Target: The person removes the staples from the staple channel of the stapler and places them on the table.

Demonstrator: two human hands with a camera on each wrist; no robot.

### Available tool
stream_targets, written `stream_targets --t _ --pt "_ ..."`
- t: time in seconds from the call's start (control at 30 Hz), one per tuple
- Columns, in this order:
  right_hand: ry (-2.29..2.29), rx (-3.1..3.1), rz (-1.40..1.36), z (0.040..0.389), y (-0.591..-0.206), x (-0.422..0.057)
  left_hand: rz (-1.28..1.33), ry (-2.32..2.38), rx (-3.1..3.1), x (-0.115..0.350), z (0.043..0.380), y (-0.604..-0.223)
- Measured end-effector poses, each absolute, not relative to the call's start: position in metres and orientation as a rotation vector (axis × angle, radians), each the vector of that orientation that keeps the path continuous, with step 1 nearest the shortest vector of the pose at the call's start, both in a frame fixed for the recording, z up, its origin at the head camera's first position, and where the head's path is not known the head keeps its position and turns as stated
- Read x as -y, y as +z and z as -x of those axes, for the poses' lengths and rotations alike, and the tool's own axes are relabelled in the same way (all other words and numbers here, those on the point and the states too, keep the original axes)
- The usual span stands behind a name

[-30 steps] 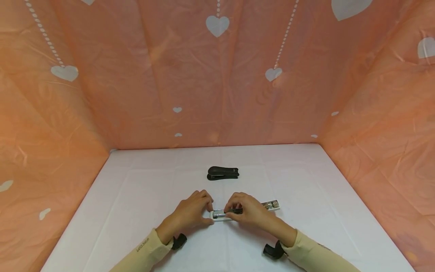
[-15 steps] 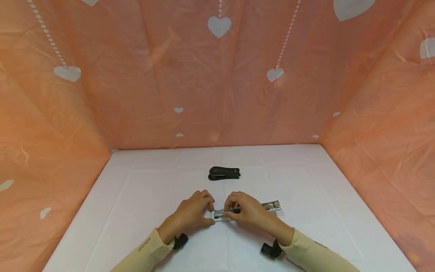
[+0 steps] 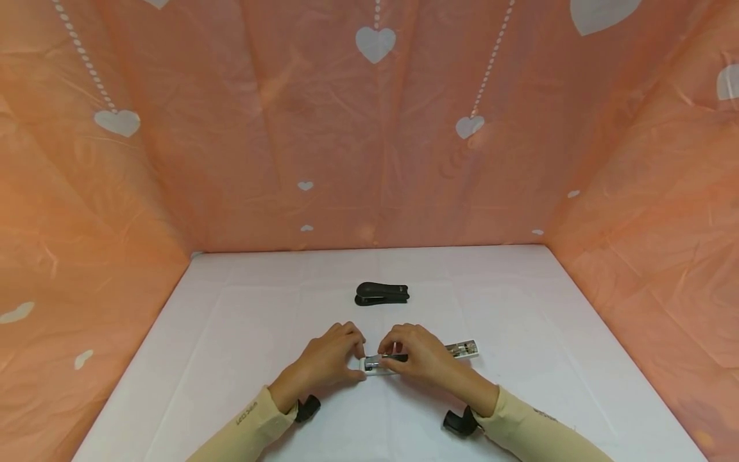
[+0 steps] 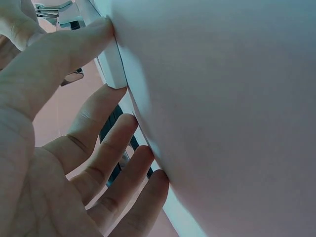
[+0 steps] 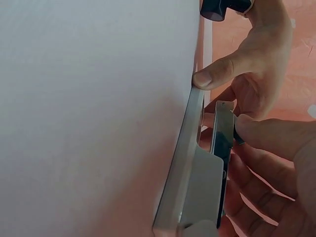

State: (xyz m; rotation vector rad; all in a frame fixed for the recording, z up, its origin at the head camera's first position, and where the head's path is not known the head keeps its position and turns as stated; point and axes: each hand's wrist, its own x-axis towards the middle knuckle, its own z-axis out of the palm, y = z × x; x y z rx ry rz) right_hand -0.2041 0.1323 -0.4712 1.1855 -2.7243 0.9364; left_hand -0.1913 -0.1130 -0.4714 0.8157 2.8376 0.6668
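A white stapler [image 3: 375, 372] lies opened out on the table in front of me, its metal magazine [image 5: 224, 118] exposed and its lid [image 3: 464, 348] swung back to the right. My left hand [image 3: 328, 359] holds the base's left end between thumb and index finger; in the left wrist view, the other fingertips rest along the table. Above the magazine, my right hand [image 3: 424, 359] pinches a small dark piece [image 5: 239, 134] between thumb and fingers. Most of that piece is hidden, so I cannot tell what it is.
A black stapler [image 3: 382, 294] lies behind the hands on the white table [image 3: 277, 295]. An orange curtain [image 3: 323, 128] with pale hearts rises around the back and sides. Dark wrist cameras [image 3: 460, 423] hang below both cuffs.
My right fingers have shifted slightly left along the magazine, towards the left hand. My left hand keeps its hold on the base, and the stapler stays in place.
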Motion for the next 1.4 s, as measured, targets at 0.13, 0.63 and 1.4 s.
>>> stream_targets --t 0.13,0.63,1.4 --pt "0.884 2.7 -1.195 0.203 -0.47 -0.132 -0.816 0.661 -2.838 0.113 0.192 -0.471" --pt "0.936 2.662 -1.18 0.201 -0.466 -0.142 -0.837 0.654 -2.856 0.113 0.192 -0.472" --pt "0.931 2.686 -1.199 0.174 -0.466 -0.156 -0.813 0.66 -2.85 0.112 0.192 -0.471"
